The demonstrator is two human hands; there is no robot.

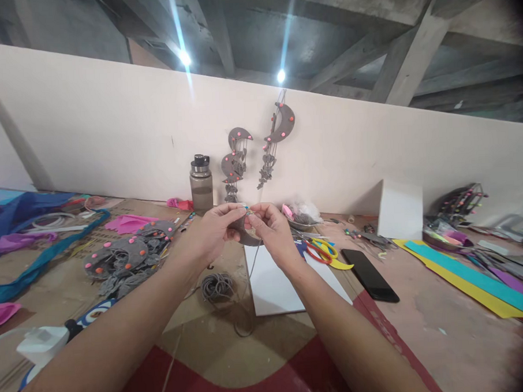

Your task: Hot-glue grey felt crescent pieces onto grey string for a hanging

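Observation:
Both hands meet above the cardboard-covered table, in the middle of the head view. My left hand (217,227) pinches a grey felt crescent (249,238) at its upper edge. From the right, my right hand (269,221) closes its fingertips at the same spot, where a tiny blue-green bit shows. A grey cord (254,263) runs down from the right fingertips to a coiled bundle of grey cord (216,286) on the cardboard. What exactly lies between the right fingertips is too small to make out. Below the hands lies a white board (274,285).
Scissors (320,251) and a black phone (369,275) lie to the right. A bottle (201,184) stands behind. Grey crescents with pink dots (117,257) lie left; similar ones (280,126) hang on the wall. A white glue gun-like device (42,344) is near left.

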